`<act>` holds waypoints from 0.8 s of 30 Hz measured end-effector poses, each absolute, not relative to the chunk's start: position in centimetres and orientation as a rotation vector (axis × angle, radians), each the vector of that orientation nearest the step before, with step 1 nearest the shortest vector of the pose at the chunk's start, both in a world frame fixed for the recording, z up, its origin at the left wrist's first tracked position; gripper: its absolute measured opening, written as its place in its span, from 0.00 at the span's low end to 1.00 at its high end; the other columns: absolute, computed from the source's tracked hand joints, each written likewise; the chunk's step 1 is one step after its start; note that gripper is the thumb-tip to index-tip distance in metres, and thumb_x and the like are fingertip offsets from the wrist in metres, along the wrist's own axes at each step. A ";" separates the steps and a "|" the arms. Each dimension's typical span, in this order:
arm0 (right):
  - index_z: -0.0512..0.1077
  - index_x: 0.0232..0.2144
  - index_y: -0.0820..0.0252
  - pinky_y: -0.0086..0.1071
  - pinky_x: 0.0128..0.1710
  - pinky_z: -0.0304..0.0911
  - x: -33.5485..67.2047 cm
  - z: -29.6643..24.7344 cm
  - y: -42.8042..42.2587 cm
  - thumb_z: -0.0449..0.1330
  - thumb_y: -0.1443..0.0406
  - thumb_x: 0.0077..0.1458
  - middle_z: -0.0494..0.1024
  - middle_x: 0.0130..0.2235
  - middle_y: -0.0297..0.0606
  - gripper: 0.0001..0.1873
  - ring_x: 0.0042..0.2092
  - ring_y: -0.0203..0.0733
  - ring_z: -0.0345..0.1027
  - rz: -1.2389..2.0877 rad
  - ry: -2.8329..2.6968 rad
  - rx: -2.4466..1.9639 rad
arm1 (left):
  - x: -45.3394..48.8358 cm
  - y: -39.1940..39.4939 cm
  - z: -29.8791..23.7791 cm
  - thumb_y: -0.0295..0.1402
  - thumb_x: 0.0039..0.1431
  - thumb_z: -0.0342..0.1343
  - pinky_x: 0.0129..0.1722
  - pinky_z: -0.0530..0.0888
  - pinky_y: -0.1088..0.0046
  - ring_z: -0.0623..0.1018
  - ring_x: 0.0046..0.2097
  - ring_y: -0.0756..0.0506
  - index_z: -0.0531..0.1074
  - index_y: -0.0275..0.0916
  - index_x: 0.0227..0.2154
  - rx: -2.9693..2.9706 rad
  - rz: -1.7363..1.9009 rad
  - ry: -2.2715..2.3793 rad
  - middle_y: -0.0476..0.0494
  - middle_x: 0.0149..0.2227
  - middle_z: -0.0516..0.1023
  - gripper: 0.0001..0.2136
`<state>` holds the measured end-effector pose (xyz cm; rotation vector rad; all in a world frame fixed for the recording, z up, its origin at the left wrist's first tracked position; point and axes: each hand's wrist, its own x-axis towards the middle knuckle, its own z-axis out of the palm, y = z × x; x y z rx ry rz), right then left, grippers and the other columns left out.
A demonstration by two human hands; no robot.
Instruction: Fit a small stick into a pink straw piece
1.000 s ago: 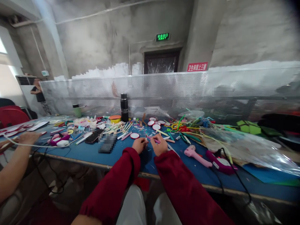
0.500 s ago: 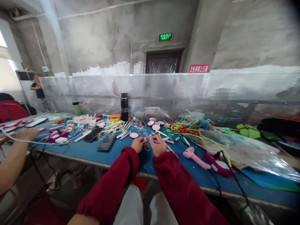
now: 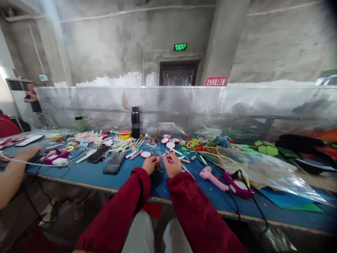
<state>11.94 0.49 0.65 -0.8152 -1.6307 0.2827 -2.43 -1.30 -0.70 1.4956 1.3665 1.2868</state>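
Observation:
My left hand [image 3: 151,165] is closed in a pinch over the blue table, and the small thing at its fingertips is too tiny to make out. Close to its right, my right hand [image 3: 173,166] is wrapped round a pink pen-like stick [image 3: 170,161]. The stick's tip points toward the left fingertips; whether it touches them I cannot tell. A round white lid with a red rim [image 3: 146,154] lies just beyond my left hand. More such discs [image 3: 170,145] lie farther back. Dark red sleeves cover both my forearms.
At right lie a pink glue-gun-like tool [image 3: 213,178] and a purple device [image 3: 238,185] with black cables. Two phones, one black [image 3: 98,154], lie left of my hands. A black bottle [image 3: 135,123] stands behind. A co-worker's arm [image 3: 15,172] reaches in at far left.
The whole view has shifted a little, so everything appears slightly farther left. Both hands keep nearly the same pose, and the pink stick stays in my right hand.

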 end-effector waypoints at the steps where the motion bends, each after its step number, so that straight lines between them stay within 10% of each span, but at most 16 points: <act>1: 0.67 0.24 0.55 0.30 0.30 0.62 12.0 0.7 0.5 0.55 0.61 0.52 0.73 0.24 0.31 0.07 0.27 0.36 0.66 0.284 -1.630 -0.816 | -2.4 -1.3 -0.6 0.41 0.59 0.53 0.21 0.63 0.78 0.72 0.22 0.53 0.71 0.36 0.30 1.492 1.286 1.374 0.45 0.28 0.78 0.12; 24: 0.69 0.22 0.55 0.31 0.33 0.63 11.8 0.0 1.2 0.57 0.57 0.49 0.73 0.23 0.31 0.10 0.27 0.37 0.65 0.337 -1.562 -0.889 | -3.1 -0.9 -1.3 0.37 0.58 0.53 0.23 0.64 0.79 0.70 0.23 0.53 0.74 0.36 0.29 1.552 1.344 1.463 0.50 0.23 0.72 0.10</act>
